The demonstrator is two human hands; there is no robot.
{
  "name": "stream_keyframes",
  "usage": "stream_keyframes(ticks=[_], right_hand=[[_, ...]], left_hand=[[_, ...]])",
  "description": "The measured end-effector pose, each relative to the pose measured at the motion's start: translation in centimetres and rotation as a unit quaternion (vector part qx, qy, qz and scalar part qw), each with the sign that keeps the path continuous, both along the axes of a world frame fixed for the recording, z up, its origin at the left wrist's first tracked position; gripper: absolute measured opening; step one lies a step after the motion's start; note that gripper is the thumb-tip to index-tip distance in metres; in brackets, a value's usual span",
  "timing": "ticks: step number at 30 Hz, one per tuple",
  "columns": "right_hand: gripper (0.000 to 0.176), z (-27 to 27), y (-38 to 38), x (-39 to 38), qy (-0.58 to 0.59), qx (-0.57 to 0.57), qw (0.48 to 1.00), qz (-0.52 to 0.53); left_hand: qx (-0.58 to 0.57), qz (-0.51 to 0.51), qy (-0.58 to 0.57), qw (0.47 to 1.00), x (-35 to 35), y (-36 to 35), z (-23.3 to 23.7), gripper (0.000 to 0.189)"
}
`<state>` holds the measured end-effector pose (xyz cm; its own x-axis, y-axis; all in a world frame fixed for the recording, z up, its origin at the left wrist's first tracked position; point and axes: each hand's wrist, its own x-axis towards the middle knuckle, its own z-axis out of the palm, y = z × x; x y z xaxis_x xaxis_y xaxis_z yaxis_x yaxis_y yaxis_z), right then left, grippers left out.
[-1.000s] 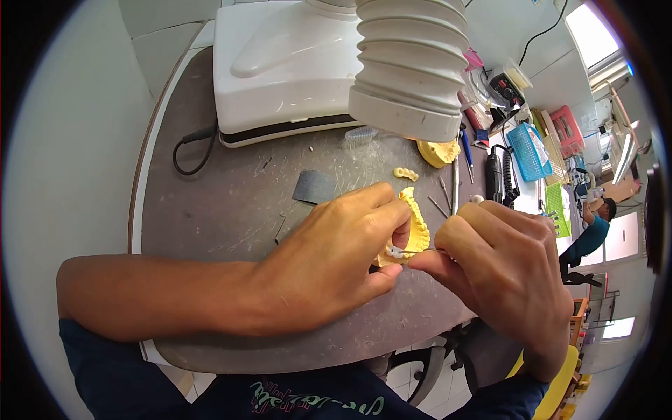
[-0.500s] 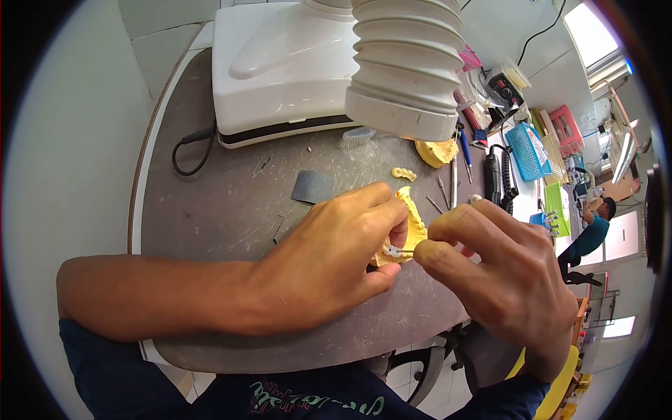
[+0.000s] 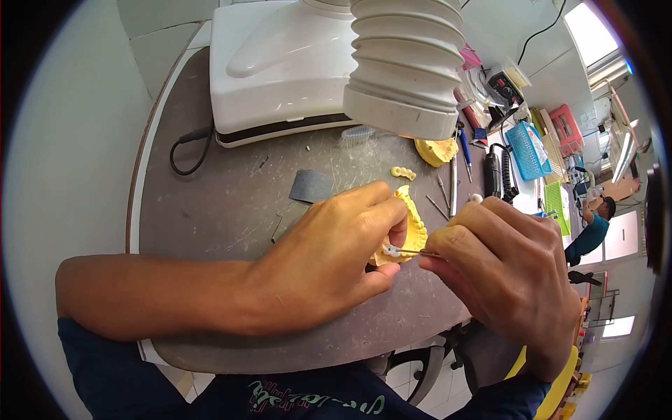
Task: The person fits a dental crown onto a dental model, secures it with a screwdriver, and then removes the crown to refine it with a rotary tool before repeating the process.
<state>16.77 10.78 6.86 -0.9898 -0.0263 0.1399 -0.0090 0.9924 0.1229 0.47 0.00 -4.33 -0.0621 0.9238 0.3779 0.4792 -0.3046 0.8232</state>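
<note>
My left hand (image 3: 350,245) is closed around a yellow plaster dental model (image 3: 417,225), which shows a curved row of teeth. Small white tooth crowns (image 3: 393,250) sit at the model's near end, by my left fingertips. A thin metal dental instrument (image 3: 418,252) is pinched in my right hand (image 3: 500,273); its tip touches or lies very close to the white crowns. The rest of its handle is hidden in my fingers. Just beyond the model lies a short yellowish row of teeth (image 3: 403,172).
A white suction hose (image 3: 406,77) hangs over the bench beside a white machine (image 3: 280,77). Grey sandpaper (image 3: 311,185), a brush (image 3: 357,134), another plaster model (image 3: 437,152), a black handpiece (image 3: 493,175) and a blue basket (image 3: 528,150) are around. A person (image 3: 591,227) is at far right.
My right hand has shifted slightly and its fingers have turned, so more of the metal instrument shows. My left hand and the dental model stay in nearly the same place.
</note>
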Motion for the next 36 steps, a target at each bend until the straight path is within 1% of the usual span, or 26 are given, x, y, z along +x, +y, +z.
stream_keyframes(ticks=[5, 8, 11, 12, 14, 16, 17, 18, 20, 21, 23, 24, 26, 28, 30, 31, 32, 33, 34, 35, 36], right_hand=[[0.022, 0.9, -0.4, 0.0, 0.000, -0.012, 1.000, 0.006], [0.024, 1.4, 0.0, 0.9, 0.001, 0.001, 1.000, -0.015], [0.029, 1.3, 1.3, 3.0, 0.093, -0.048, 0.992, -0.063], [0.029, 0.7, 1.8, 3.8, 0.092, -0.048, 0.993, -0.064], [0.022, -1.1, 2.6, 5.4, 0.162, -0.159, 0.964, -0.139], [0.017, -3.9, 3.8, 6.9, 0.176, -0.242, 0.940, -0.165], [0.015, -5.3, 4.1, 7.4, 0.171, -0.263, 0.933, -0.177], [0.016, -6.5, 4.2, 7.9, 0.169, -0.251, 0.936, -0.180], [0.017, -8.5, 4.5, 8.5, 0.177, -0.193, 0.948, -0.181], [0.017, -8.8, 4.4, 8.7, 0.182, -0.191, 0.946, -0.188], [0.018, -8.9, 4.6, 8.7, 0.183, -0.121, 0.965, -0.143], [0.018, -8.7, 4.8, 8.9, 0.188, -0.118, 0.964, -0.148], [0.016, -8.0, 5.4, 9.2, 0.297, -0.175, 0.907, -0.242], [0.021, -7.1, 7.3, 9.8, 0.280, -0.185, 0.882, -0.330], [0.033, -6.1, 8.3, 9.6, 0.168, -0.138, 0.891, -0.399], [0.033, -6.3, 8.9, 9.6, 0.173, -0.138, 0.889, -0.401], [0.040, -6.8, 9.6, 9.5, 0.144, -0.113, 0.886, -0.426], [0.047, -7.1, 10.0, 9.4, 0.113, -0.087, 0.883, -0.447], [0.047, -7.1, 10.1, 9.2, 0.116, -0.089, 0.886, -0.441], [0.050, -7.0, 10.3, 8.9, 0.103, -0.095, 0.876, -0.462], [0.054, -7.0, 10.5, 8.6, 0.088, -0.102, 0.866, -0.481]], left_hand=[[0.011, 0.003, 0.014, 1.000, -0.1, 0.0, 0.0, 0.027], [0.007, -0.005, 0.004, 1.000, -0.1, 0.0, -0.1, 0.026], [0.010, -0.001, 0.010, 1.000, -0.2, 0.0, -0.1, 0.026], [0.010, -0.001, 0.009, 1.000, -0.2, 0.0, 0.0, 0.026], [0.005, 0.002, 0.002, 1.000, -0.2, 0.0, 0.2, 0.024], [-0.005, 0.001, 0.001, 1.000, -0.3, 0.0, 0.4, 0.023], [-0.016, 0.000, 0.001, 1.000, -0.4, 0.1, 0.5, 0.022], [-0.012, -0.006, 0.002, 1.000, -0.4, 0.1, 0.5, 0.022], [-0.012, 0.011, 0.010, 1.000, -0.4, 0.2, 0.6, 0.019], [-0.026, 0.009, 0.018, 0.999, -0.4, 0.1, 0.8, 0.018], [-0.026, 0.007, 0.028, 0.999, -0.4, 0.0, 0.9, 0.018], [-0.025, 0.012, 0.035, 0.999, -0.5, 0.1, 1.0, 0.018], [-0.009, 0.014, 0.057, 0.998, -0.5, 0.1, 1.2, 0.016], [0.005, 0.017, 0.078, 0.997, -0.5, 0.2, 1.3, 0.015], [0.010, 0.025, 0.010, 1.000, -0.6, 0.3, 1.8, 0.014], [-0.036, 0.015, -0.027, 0.999, -0.9, 0.1, 2.2, 0.014], [-0.035, 0.015, -0.023, 0.999, -0.9, 0.2, 2.3, 0.014], [-0.075, 0.004, -0.116, 0.990, -1.0, 0.4, 2.3, 0.013], [-0.113, -0.003, -0.208, 0.972, -1.1, 0.5, 2.2, 0.013], [-0.114, -0.020, -0.244, 0.963, -1.2, 0.8, 2.1, 0.015], [-0.110, -0.008, -0.241, 0.964, -1.3, 0.9, 2.1, 0.015]])
